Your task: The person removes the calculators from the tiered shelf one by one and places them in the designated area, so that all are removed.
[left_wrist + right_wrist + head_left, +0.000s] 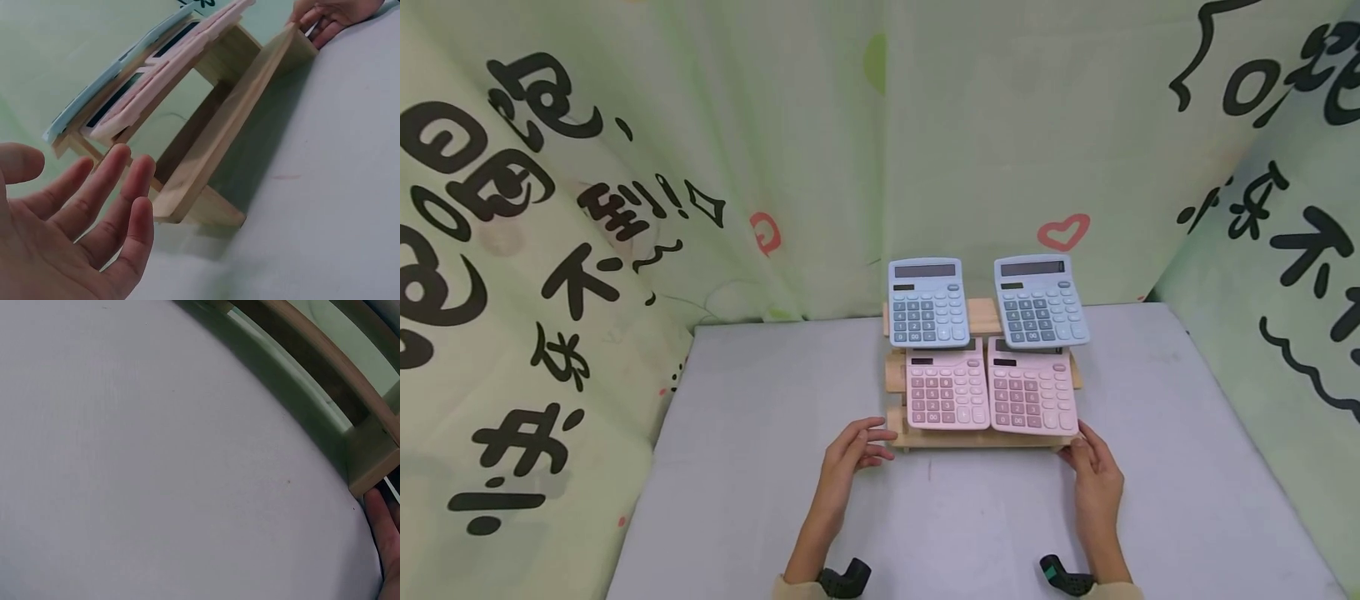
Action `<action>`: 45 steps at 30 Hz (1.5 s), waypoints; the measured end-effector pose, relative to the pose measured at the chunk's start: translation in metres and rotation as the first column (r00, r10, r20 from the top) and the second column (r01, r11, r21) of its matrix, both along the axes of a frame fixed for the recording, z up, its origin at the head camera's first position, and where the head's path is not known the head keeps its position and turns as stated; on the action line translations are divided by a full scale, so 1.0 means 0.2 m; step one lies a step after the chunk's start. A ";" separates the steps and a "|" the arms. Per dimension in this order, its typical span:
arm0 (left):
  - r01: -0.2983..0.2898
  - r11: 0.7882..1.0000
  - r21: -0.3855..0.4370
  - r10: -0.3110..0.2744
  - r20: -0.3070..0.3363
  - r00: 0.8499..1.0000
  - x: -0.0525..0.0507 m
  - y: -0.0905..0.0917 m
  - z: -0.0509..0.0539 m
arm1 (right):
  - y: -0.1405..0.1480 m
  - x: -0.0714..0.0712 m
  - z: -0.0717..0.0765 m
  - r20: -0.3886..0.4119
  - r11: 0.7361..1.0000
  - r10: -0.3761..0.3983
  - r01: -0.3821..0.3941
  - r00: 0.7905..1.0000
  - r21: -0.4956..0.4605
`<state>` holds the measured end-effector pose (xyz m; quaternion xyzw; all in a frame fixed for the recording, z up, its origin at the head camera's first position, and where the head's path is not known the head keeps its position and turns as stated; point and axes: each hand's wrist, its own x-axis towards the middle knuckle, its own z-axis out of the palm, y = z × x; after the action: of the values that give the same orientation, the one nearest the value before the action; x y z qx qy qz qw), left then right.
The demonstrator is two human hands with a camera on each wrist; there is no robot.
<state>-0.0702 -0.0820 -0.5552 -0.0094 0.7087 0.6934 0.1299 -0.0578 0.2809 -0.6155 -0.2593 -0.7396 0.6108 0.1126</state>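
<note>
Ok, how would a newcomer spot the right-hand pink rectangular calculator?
On the pale table stands a tiered wooden rack. Below its two blue rectangular calculators sit two pink ones. The right pink calculator alone has the person's right hand by its lower corner.

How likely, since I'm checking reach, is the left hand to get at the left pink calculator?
Probably yes: the left hand is empty beside the wooden rack, and nothing seems to block its way to the left pink calculator, which is mostly uncovered.

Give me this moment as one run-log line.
left hand: open, by left end of wooden rack | right hand: holds rack's front right corner | upper: two blue calculators | below: two pink calculators
</note>
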 end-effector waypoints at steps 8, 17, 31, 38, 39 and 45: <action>0.033 0.993 0.112 -0.038 0.040 0.998 -0.04 0.04 0.01 | -0.02 0.00 0.00 -0.013 1.000 0.000 0.000 1.000 -0.003; 0.022 0.978 0.206 -0.040 0.084 0.996 -0.08 0.09 0.03 | -0.01 0.00 0.00 -0.036 1.000 0.006 -0.005 0.999 0.017; -0.059 0.973 0.224 0.024 0.156 0.987 -0.13 0.18 0.06 | -0.02 0.00 0.01 -0.023 0.999 0.006 -0.005 1.000 0.036; -0.062 0.968 0.245 0.020 0.170 0.985 -0.13 0.21 0.04 | -0.02 0.01 0.00 -0.006 0.999 0.010 -0.009 1.000 0.042; -0.060 0.966 0.250 0.017 0.172 0.985 -0.13 0.22 0.04 | -0.02 0.01 0.00 -0.006 0.999 0.009 -0.009 1.000 0.041; -0.040 0.963 0.267 -0.011 0.186 0.983 -0.14 0.23 0.03 | -0.02 0.02 0.01 -0.013 0.999 0.003 -0.003 1.000 0.035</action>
<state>-0.0981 -0.0352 -0.5496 -0.0612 0.5924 0.7804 0.1903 -0.0548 0.2776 -0.6134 -0.2522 -0.7498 0.5997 0.1210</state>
